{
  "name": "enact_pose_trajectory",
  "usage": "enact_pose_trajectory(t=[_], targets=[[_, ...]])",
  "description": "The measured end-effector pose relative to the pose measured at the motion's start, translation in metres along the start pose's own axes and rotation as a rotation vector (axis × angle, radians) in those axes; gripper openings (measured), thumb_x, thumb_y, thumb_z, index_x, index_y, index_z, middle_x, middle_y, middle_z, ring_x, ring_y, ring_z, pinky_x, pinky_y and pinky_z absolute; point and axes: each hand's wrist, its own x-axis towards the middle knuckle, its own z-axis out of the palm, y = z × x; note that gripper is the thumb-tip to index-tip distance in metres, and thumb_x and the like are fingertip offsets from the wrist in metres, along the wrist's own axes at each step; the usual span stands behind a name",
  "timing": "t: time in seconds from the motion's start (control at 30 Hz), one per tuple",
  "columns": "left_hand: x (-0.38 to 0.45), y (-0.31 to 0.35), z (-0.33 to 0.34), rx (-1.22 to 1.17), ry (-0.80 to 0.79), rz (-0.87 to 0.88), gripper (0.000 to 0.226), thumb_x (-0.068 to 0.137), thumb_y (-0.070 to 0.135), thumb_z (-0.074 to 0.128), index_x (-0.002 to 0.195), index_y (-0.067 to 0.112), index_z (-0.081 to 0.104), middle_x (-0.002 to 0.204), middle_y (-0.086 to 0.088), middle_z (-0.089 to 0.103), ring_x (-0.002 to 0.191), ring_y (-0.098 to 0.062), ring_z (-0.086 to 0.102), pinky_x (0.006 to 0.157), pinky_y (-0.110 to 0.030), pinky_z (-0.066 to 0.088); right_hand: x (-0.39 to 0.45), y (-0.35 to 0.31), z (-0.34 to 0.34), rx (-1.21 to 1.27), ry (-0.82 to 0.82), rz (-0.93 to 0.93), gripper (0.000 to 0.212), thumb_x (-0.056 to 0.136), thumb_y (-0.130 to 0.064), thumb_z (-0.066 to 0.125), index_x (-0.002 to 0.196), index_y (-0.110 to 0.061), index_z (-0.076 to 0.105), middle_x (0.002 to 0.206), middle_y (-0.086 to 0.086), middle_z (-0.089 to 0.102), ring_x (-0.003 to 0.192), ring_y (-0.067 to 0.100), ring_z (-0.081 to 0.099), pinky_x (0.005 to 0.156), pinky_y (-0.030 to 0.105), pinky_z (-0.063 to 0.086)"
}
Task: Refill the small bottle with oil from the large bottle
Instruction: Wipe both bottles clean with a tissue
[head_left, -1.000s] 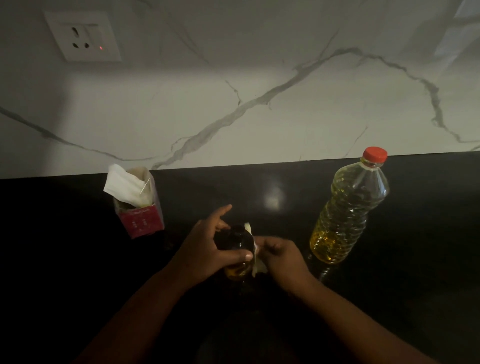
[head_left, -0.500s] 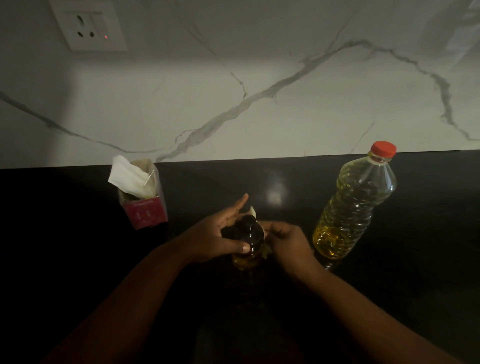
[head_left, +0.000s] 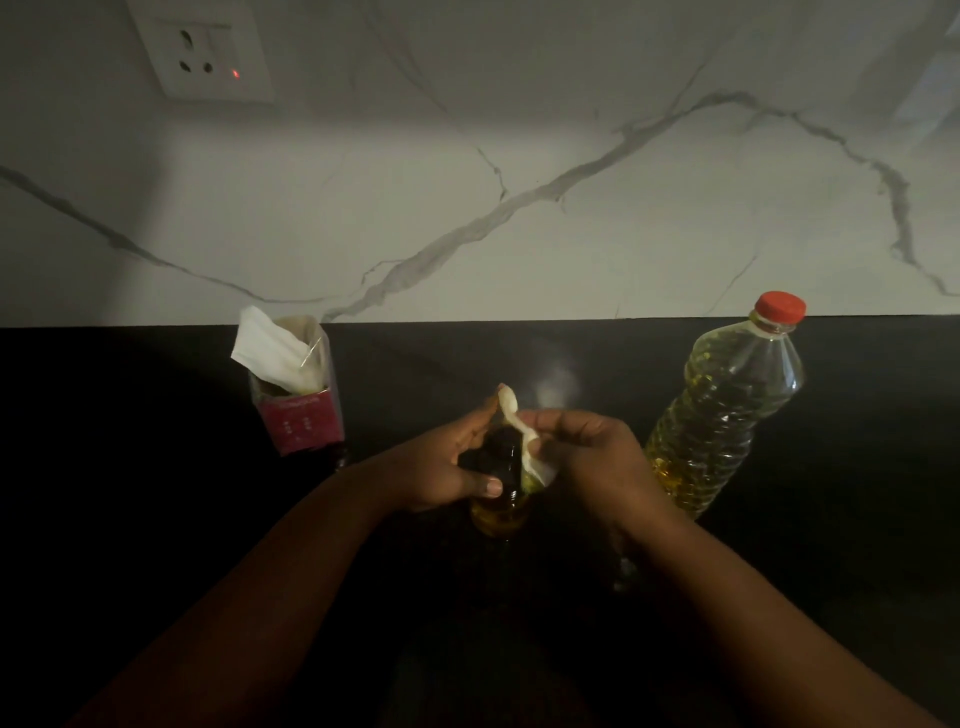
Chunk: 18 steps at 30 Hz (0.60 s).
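Small bottle (head_left: 500, 486) gripped in our left hand (head_left: 453, 467), right hand (head_left: 587, 447) pinching tissue (head_left: 524, 441) — probably wiping; oily glass could slip.

Your small bottle (head_left: 500, 486) stands upright at the near centre, dark on top, a little yellow oil at its base. To its right, well apart, the large bottle (head_left: 722, 410) stands clear, ribbed, red-capped and partly filled with yellow oil.
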Motion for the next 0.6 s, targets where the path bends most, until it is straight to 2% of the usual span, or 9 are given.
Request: enact_pose_trajectory(t=[0.07,0.13,0.2,0.27,0.3,0.37,0.47,0.6], targets=[[0.001,0.001,0.001,0.008,-0.009,-0.001,0.104,0.084,0.002,0.069,0.151,0.039,-0.001,0.160,0.006,0.024,0.148,-0.018,0.023,0.119,-0.044,0.028,-0.003,0.007,0.004,-0.241,0.025,-0.119,0.031,0.091,0.005,0.054,0.110,-0.013,0.070,0.101,0.000,0.071,0.081,-0.003,0.066,0.070,0.009,0.051],[0.001,0.002,0.002,-0.010,-0.006,-0.007,0.104,0.086,-0.007,0.065,0.153,0.032,-0.004,0.160,0.006,0.020,0.147,-0.015,0.021,0.115,-0.031,0.031,-0.004,0.016,0.006,-0.384,0.055,-0.202,0.031,0.091,-0.001,0.055,0.114,-0.018,0.070,0.107,-0.005,0.070,0.092,-0.002,0.064,0.077,0.009,0.050],[0.001,0.000,0.004,-0.042,0.003,-0.001,0.103,0.086,-0.012,0.062,0.153,0.027,-0.006,0.158,0.007,0.021,0.145,-0.011,0.023,0.106,-0.018,0.038,-0.004,0.019,0.004,-0.458,0.074,-0.241,0.032,0.091,-0.003,0.056,0.114,-0.021,0.069,0.106,-0.008,0.070,0.093,-0.004,0.063,0.080,0.011,0.050],[0.001,-0.001,0.006,-0.057,0.004,0.000,0.103,0.086,-0.012,0.062,0.153,0.027,-0.006,0.152,0.010,0.026,0.141,-0.007,0.027,0.098,-0.011,0.042,-0.006,0.020,0.003,-0.527,0.068,-0.285,0.031,0.090,-0.003,0.057,0.112,-0.021,0.070,0.098,-0.012,0.069,0.088,-0.011,0.060,0.076,0.006,0.047],[0.001,-0.003,0.006,-0.060,0.005,0.001,0.103,0.086,-0.011,0.062,0.153,0.028,-0.005,0.149,0.011,0.028,0.139,-0.006,0.029,0.096,-0.010,0.043,-0.008,0.020,0.003,-0.569,0.063,-0.304,0.030,0.090,-0.003,0.057,0.109,-0.021,0.071,0.093,-0.015,0.066,0.084,-0.013,0.059,0.072,0.003,0.044],[0.002,-0.005,0.005,-0.078,0.007,0.006,0.103,0.086,-0.011,0.063,0.153,0.030,-0.004,0.148,0.011,0.030,0.139,-0.006,0.030,0.098,-0.013,0.044,-0.010,0.021,0.005,-0.662,0.073,-0.336,0.024,0.091,-0.005,0.057,0.105,-0.018,0.071,0.089,-0.011,0.061,0.080,-0.004,0.058,0.067,0.001,0.040],[0.003,-0.004,0.006,-0.100,-0.001,0.011,0.104,0.085,-0.011,0.064,0.153,0.032,-0.002,0.153,0.005,0.032,0.141,-0.009,0.031,0.105,-0.023,0.042,-0.014,0.022,0.007,-0.778,0.078,-0.341,0.020,0.093,-0.014,0.056,0.109,-0.014,0.068,0.097,-0.001,0.058,0.085,0.007,0.056,0.067,0.002,0.038],[0.001,-0.002,0.008,-0.117,0.003,0.036,0.099,0.087,-0.015,0.059,0.153,0.026,-0.002,0.157,0.002,0.026,0.145,-0.012,0.023,0.096,-0.014,0.045,-0.027,0.025,0.003,-0.935,-0.045,-0.296,0.033,0.091,-0.018,0.059,0.124,-0.016,0.061,0.107,-0.003,0.047,0.094,0.009,0.050,0.068,0.000,0.033]])
